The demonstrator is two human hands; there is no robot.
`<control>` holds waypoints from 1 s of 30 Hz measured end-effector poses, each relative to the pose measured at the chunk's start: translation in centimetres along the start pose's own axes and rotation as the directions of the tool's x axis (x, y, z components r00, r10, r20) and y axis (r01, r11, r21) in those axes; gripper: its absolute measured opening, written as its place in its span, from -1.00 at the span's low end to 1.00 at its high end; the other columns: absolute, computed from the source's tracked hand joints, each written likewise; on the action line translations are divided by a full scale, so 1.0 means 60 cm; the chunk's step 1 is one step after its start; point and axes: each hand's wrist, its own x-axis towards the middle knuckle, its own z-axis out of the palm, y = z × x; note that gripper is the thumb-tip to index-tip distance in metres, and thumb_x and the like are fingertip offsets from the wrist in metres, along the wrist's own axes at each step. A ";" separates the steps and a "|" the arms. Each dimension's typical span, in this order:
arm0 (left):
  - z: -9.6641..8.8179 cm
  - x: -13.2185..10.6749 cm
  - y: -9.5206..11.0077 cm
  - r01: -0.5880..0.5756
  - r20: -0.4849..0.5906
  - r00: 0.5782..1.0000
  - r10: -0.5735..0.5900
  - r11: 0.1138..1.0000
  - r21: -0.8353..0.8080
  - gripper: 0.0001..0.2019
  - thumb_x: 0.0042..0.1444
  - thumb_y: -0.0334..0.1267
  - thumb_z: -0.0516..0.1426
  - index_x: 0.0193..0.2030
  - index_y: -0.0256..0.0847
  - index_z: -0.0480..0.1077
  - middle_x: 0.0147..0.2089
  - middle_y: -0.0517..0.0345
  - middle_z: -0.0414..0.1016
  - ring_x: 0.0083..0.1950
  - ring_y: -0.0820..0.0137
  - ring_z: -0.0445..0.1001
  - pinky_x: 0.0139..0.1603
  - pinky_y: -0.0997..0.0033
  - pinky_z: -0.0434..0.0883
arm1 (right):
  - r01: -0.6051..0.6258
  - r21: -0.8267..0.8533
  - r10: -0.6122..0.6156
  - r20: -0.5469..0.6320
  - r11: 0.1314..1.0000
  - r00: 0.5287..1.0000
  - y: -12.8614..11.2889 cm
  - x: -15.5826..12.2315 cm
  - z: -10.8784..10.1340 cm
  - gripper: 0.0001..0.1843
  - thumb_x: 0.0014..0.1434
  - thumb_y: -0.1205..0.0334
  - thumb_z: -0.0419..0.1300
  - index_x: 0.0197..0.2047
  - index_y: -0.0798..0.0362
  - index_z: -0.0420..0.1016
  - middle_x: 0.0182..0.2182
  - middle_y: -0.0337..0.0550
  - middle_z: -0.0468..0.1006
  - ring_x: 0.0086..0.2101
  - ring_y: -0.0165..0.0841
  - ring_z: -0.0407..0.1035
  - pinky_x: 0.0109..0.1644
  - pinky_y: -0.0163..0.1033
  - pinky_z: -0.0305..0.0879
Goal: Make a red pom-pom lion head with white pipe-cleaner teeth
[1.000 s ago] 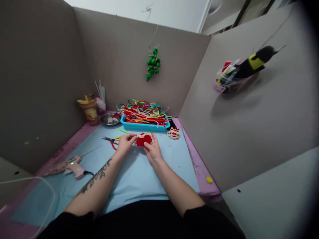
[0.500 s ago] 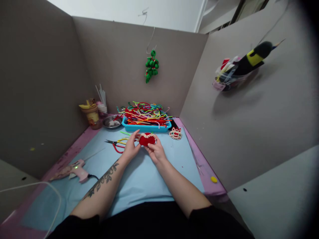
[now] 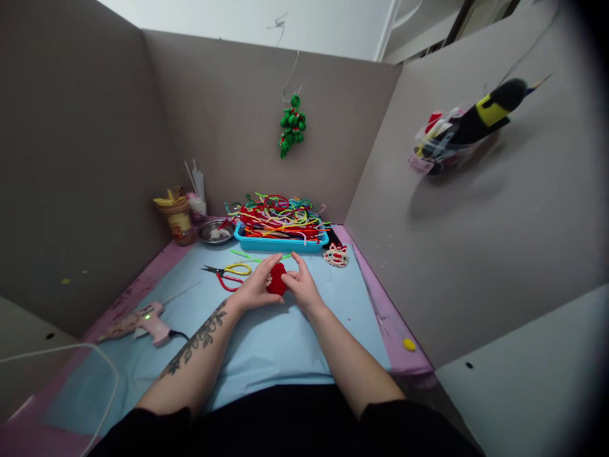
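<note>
Left hand (image 3: 254,289): fingers curled onto the red piece (image 3: 276,280).
Right hand (image 3: 301,287): fingertips pinching its other side.
Room: scissors (image 3: 227,273) near left; blue tray (image 3: 280,244) just behind.

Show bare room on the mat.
Bare light-blue mat: between the left forearm and right forearm, right of that to the pink border, and between the pink glue gun and yellow-handled scissors. Crowded at back: left hand and right hand on the red fuzzy piece, turquoise tray of pipe cleaners.
</note>
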 end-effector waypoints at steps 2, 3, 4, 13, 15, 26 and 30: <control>0.001 0.001 0.006 -0.036 0.028 0.999 0.036 0.999 -0.003 -0.11 -0.18 -0.19 0.36 0.31 -0.11 0.09 0.31 -0.17 0.10 0.33 0.05 0.12 0.28 0.01 0.16 | 0.007 -0.021 -0.007 0.012 1.000 1.000 0.001 -0.002 0.002 -0.06 -0.05 0.25 0.32 0.31 0.10 -0.08 -0.62 -0.41 0.49 -0.60 -0.48 0.35 -0.43 -0.38 0.27; 0.001 0.002 0.009 -0.043 0.036 0.998 0.043 0.999 0.000 -0.20 -0.16 -0.21 0.35 0.25 -0.13 0.16 0.28 -0.17 0.14 0.30 0.08 0.16 0.26 0.03 0.20 | 0.017 -0.025 -0.016 0.012 1.000 1.000 0.002 -0.003 0.003 -0.08 -0.04 0.24 0.32 0.30 0.09 -0.06 -0.62 -0.41 0.49 -0.59 -0.48 0.35 -0.41 -0.38 0.27; 0.001 0.003 0.012 -0.044 0.039 0.998 0.043 0.999 0.009 -0.27 -0.15 -0.23 0.34 0.20 -0.14 0.21 0.24 -0.16 0.18 0.28 0.09 0.20 0.24 0.04 0.23 | 0.026 -0.026 -0.025 0.010 0.999 1.000 0.002 -0.003 0.004 -0.09 -0.04 0.24 0.32 0.30 0.08 -0.05 -0.61 -0.42 0.49 -0.59 -0.48 0.35 -0.40 -0.37 0.27; -0.001 0.006 0.023 -0.050 0.001 0.999 0.050 0.997 0.056 -0.48 -0.11 -0.25 0.30 0.04 -0.18 0.31 0.09 -0.10 0.33 0.14 0.18 0.35 0.14 0.12 0.33 | 0.016 0.007 -0.017 0.026 1.000 1.000 -0.005 -0.006 0.006 -0.04 -0.07 0.14 0.36 0.30 0.05 -0.07 -0.56 -0.37 0.52 -0.55 -0.44 0.39 -0.37 -0.32 0.30; -0.001 0.005 0.020 -0.047 -0.036 0.998 0.049 0.997 0.059 -0.48 -0.10 -0.25 0.29 0.05 -0.19 0.30 0.08 -0.10 0.34 0.12 0.19 0.36 0.13 0.13 0.35 | 0.002 -0.005 -0.002 0.085 1.000 0.996 -0.007 -0.008 0.006 0.02 -0.11 0.17 0.38 0.31 0.03 -0.10 -0.51 -0.34 0.54 -0.50 -0.41 0.43 -0.36 -0.31 0.32; 0.002 0.003 0.004 -0.013 -0.012 1.000 0.013 1.000 0.006 -0.37 -0.15 -0.12 0.34 0.11 -0.15 0.34 0.15 -0.15 0.33 0.19 0.10 0.32 0.21 0.07 0.27 | 0.006 -0.053 -0.003 0.043 0.999 0.999 -0.009 -0.009 0.006 -0.03 -0.11 0.22 0.35 0.30 0.04 -0.03 -0.56 -0.36 0.55 -0.57 -0.44 0.40 -0.42 -0.34 0.31; 0.006 0.003 0.001 0.126 -0.135 0.978 -0.159 0.965 -0.229 -0.04 -0.25 -0.07 0.38 0.32 -0.07 0.09 0.37 -0.18 0.02 0.37 -0.02 0.04 0.26 -0.03 0.16 | 0.056 0.030 -0.052 -0.133 0.998 0.990 -0.001 0.003 -0.001 -0.15 -0.13 0.27 0.37 0.21 0.02 0.11 -0.49 -0.31 0.58 -0.46 -0.39 0.47 -0.26 -0.26 0.39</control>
